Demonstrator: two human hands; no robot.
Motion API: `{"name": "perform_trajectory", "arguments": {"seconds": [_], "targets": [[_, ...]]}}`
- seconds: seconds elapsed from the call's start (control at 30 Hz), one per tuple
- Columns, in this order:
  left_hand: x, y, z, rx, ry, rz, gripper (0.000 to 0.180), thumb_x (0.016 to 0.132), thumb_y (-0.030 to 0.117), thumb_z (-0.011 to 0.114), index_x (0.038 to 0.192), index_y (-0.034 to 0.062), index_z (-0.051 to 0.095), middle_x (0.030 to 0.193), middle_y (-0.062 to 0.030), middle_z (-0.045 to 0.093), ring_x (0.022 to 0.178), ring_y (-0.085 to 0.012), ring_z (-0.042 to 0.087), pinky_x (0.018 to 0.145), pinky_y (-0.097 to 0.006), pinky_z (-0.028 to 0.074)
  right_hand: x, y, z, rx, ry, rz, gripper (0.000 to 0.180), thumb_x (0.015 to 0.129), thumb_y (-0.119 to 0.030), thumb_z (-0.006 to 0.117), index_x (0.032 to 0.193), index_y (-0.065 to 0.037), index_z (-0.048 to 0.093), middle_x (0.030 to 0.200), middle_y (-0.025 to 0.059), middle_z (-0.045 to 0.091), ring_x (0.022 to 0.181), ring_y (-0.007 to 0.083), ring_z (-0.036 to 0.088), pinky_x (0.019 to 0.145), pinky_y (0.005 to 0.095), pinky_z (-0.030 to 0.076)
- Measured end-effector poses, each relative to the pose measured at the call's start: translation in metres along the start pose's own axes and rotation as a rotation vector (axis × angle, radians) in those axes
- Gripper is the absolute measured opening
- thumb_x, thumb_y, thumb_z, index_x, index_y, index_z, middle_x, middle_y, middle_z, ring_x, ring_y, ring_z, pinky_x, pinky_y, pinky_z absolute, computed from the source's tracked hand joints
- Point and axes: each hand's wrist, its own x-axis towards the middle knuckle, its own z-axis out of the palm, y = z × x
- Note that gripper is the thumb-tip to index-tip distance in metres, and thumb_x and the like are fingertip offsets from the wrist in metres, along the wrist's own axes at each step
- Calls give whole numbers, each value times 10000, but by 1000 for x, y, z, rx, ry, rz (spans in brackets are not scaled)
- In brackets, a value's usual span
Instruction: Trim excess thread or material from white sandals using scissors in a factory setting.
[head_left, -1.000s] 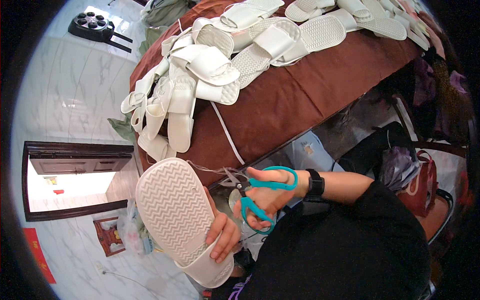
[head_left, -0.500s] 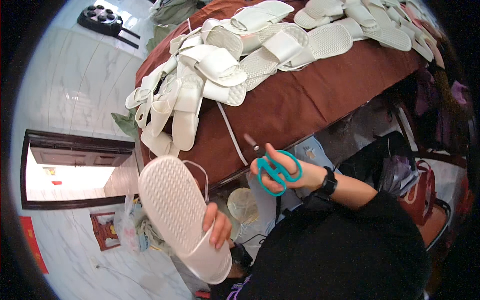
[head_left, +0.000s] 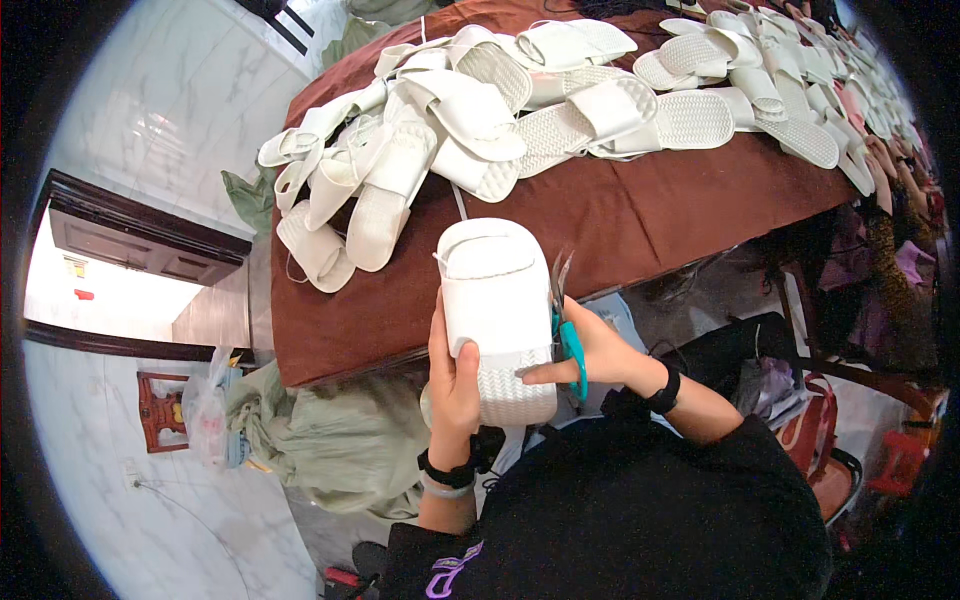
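My left hand (head_left: 455, 395) grips a white slipper (head_left: 490, 312) by its left edge, thumb across the strap. The slipper stands nearly upright in front of me, its woven-textured footbed showing at the lower end. Whether a second slipper is nested with it I cannot tell. At its right side my right hand (head_left: 605, 352) holds teal-handled scissors (head_left: 573, 350), blades pointing up beside the slipper. One finger of that hand reaches over the footbed. Past both hands, many white slippers (head_left: 395, 165) lie heaped on a brown-covered table (head_left: 590, 225).
Other people's hands (head_left: 885, 170) are at the table's far right end. A greenish cloth or bag heap (head_left: 330, 440) lies at lower left, near a clear plastic bag (head_left: 205, 410). To my right are a red bag (head_left: 812, 425) and a red stool (head_left: 895, 460).
The slipper has come from the lower left to the middle and turned, its strap now toward the upper part. My right hand has brought the scissors beside it. The view has shifted.
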Motion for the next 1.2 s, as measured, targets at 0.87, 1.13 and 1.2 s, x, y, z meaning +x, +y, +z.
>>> {"name": "perform_trajectory", "arguments": {"seconds": [0.87,1.13,1.2], "targets": [[-47,7,-93,-1195,178,16,283,964,267,453,726,119,411,513,82,249,443,-45,241,416,-221,208,-24,4,-88,748,501,-94,464,744,-55,644,1180,25,507,1080,141,618,974,238,615,861,340,491],[-76,15,-244,-1000,757,239,341,946,105,425,657,137,246,513,56,171,454,-55,173,443,-243,155,-40,-7,-161,534,587,-190,451,794,-88,656,1195,32,489,1118,136,604,1003,221,603,861,335,490],[-102,-17,-275,-714,468,208,226,946,163,459,741,96,393,542,32,341,487,-67,314,471,-244,267,-29,-18,-187,500,633,-227,455,812,-131,660,1204,23,486,1116,129,604,994,214,603,859,340,490]]}}
